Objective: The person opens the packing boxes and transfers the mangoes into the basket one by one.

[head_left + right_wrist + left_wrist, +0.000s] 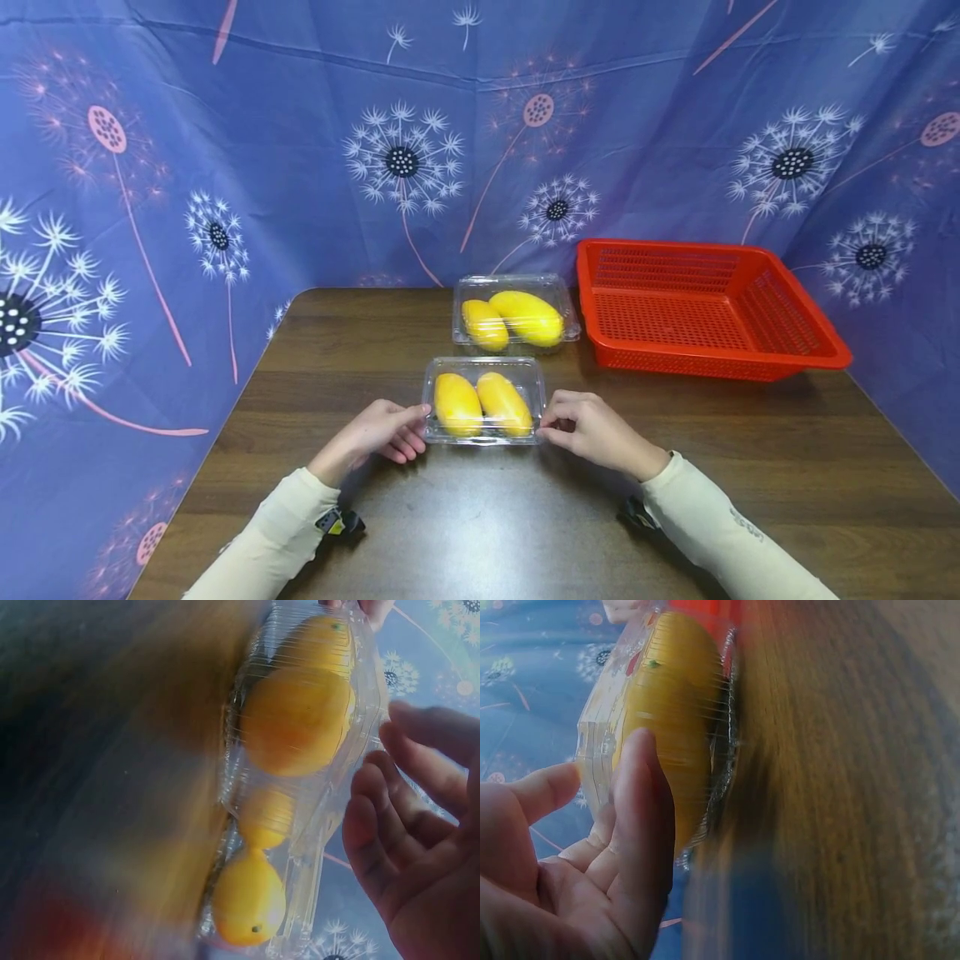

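A clear plastic clamshell box (pixel 485 442) holding two yellow mangoes (pixel 504 403) sits on the table between the two hands. My left hand (pixel 384 431) holds the box's left edge; in the left wrist view its digits lie around the near corner of the lid. At the right edge, my right hand (pixel 596 433) pinches the front corner between thumb and index finger. The right wrist view shows the other fingers (pixel 365 817) curled beside the box, apart from it. Whether the lid is latched, I cannot tell.
Just behind stands a second clear clamshell box (pixel 572 321), also with two mangoes (pixel 527 317). A red plastic basket (pixel 720 360) with perforated sides stands at the back right. Under everything is a brown wooden table (pixel 337 333), with a blue dandelion-print cloth (pixel 300 125) around it.
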Action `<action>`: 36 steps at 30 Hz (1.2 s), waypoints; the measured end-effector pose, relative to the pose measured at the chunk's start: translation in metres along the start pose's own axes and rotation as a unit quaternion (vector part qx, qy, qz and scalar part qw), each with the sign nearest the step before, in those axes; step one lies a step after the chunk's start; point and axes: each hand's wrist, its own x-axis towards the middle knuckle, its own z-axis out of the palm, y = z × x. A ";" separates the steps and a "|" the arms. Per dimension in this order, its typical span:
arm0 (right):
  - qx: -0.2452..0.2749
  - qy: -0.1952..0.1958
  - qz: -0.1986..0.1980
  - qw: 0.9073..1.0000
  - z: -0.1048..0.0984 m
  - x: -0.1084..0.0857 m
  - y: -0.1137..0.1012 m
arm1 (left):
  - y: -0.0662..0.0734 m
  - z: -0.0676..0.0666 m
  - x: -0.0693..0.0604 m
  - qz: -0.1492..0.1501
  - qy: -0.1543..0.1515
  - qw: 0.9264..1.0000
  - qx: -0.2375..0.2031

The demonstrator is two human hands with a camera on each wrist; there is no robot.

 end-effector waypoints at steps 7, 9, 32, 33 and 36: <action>-0.027 -0.036 -0.016 0.999 -0.001 -0.003 -0.003 | -0.002 0.000 -0.001 -0.008 -0.008 1.000 -0.007; -0.041 -0.031 -0.035 0.998 -0.001 -0.003 -0.003 | -0.004 -0.001 -0.002 -0.011 -0.029 0.999 -0.029; -0.106 0.005 -0.082 0.991 0.005 -0.007 -0.005 | -0.013 0.031 -0.019 -0.041 -0.114 0.961 -0.250; -0.108 0.006 -0.084 0.991 0.005 -0.007 -0.005 | -0.013 0.035 -0.020 -0.041 -0.109 0.960 -0.254; -0.109 0.009 -0.087 0.990 0.006 -0.008 -0.004 | -0.012 0.046 -0.019 -0.042 -0.090 0.958 -0.270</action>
